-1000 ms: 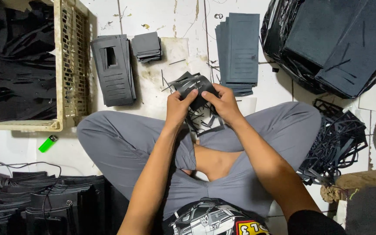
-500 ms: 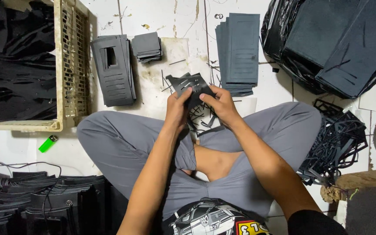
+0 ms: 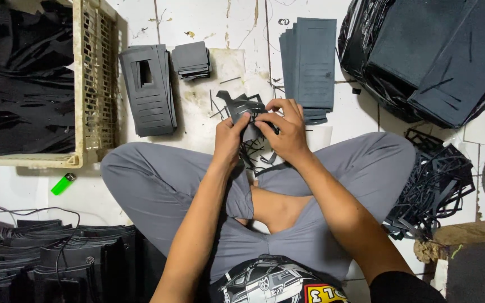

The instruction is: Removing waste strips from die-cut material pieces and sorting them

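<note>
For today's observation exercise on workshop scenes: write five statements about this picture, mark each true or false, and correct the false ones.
1. Both hands, left hand and right hand, hold one black die-cut sheet. True.
2. The green lighter lies inside the plastic crate. False: it lies on the floor, outside the crate.
3. A stack of dark slotted panels lies beyond the right hand. True.
4. The person stands at a table. False: the person sits cross-legged on the floor, in grey trousers.
5. A heap of black cut-out scraps lies by the left knee. False: by the right knee.
</note>
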